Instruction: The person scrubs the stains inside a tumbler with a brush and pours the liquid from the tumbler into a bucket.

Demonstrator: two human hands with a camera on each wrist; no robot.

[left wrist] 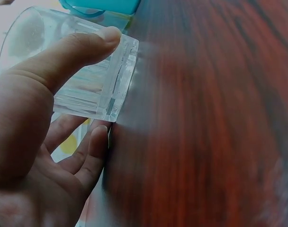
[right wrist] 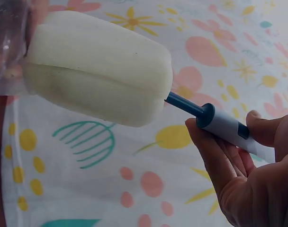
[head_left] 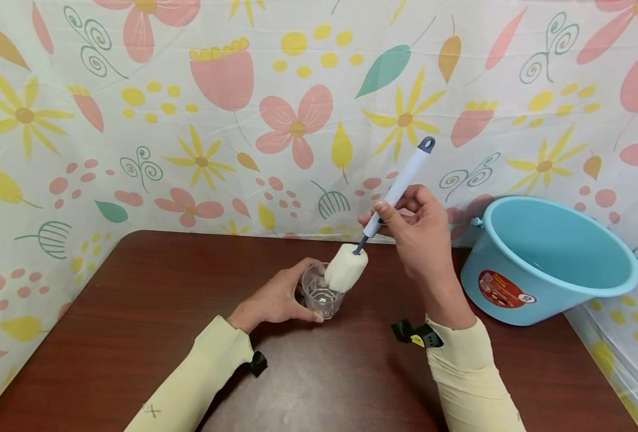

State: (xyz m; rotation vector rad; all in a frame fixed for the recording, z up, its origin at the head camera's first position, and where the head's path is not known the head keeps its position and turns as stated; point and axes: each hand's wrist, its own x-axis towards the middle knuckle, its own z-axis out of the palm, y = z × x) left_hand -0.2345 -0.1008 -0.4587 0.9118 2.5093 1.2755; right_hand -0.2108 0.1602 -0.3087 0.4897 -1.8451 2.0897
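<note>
A clear glass (head_left: 323, 300) is gripped by my left hand (head_left: 278, 298), thumb on the near side and fingers behind. In the left wrist view the thumb lies across the glass (left wrist: 82, 90), close to its thick base. My right hand (head_left: 418, 225) pinches the pale handle of a sponge bottle brush (head_left: 402, 180), which slants up to the right. The white sponge head (head_left: 347, 268) is at the mouth of the glass; how far it reaches inside is hard to tell. The right wrist view shows the sponge head (right wrist: 99, 68) large, beside part of the glass.
A light blue bucket (head_left: 551, 252) with a red label stands at the right on the dark brown wooden table (head_left: 151, 336). A flower-printed curtain (head_left: 297, 72) hangs behind the table's back edge. Black straps are around both wrists.
</note>
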